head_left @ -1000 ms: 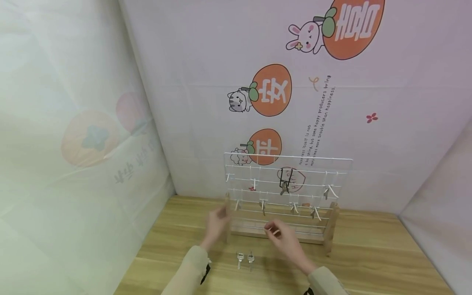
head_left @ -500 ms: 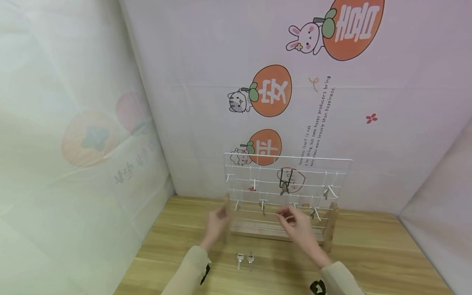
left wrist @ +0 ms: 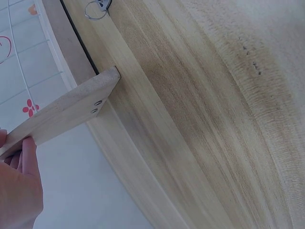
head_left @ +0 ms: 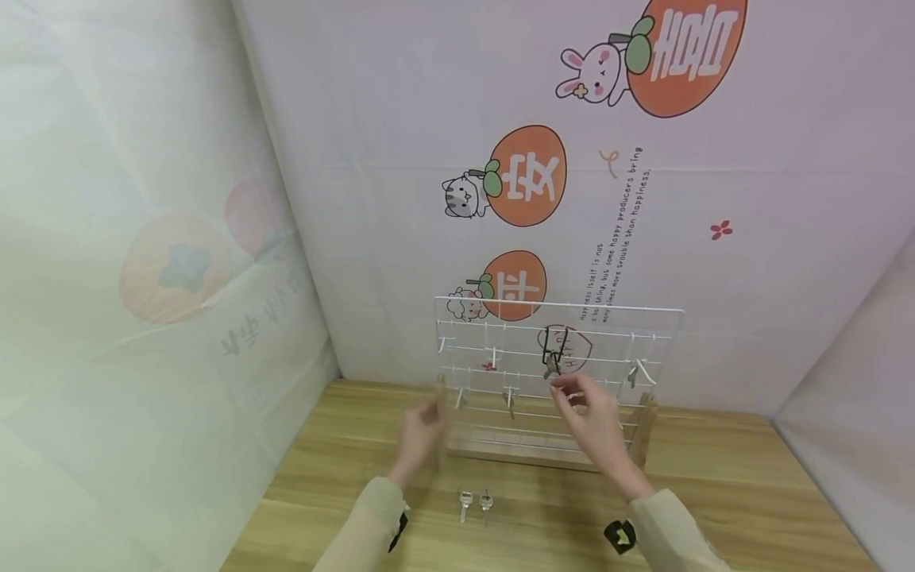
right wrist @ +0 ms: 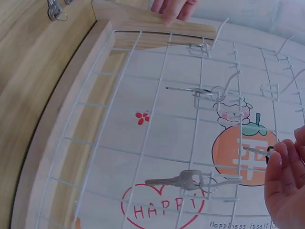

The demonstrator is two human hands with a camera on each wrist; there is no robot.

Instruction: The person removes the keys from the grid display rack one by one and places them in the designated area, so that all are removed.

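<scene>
Key [head_left: 550, 368] hangs just beyond right hand [head_left: 599, 417], whose grip I cannot confirm; left hand [left wrist: 20, 188] clamps wooden upright [left wrist: 64, 107], presumably steadying it.

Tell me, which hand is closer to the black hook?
Right. The right hand is just below the black hook in the head view; the left hand is farther off, lower left, gripping a wooden post.

Left hand [head_left: 422, 433], right hand [head_left: 596, 415] at wire rack [head_left: 525, 352]
</scene>
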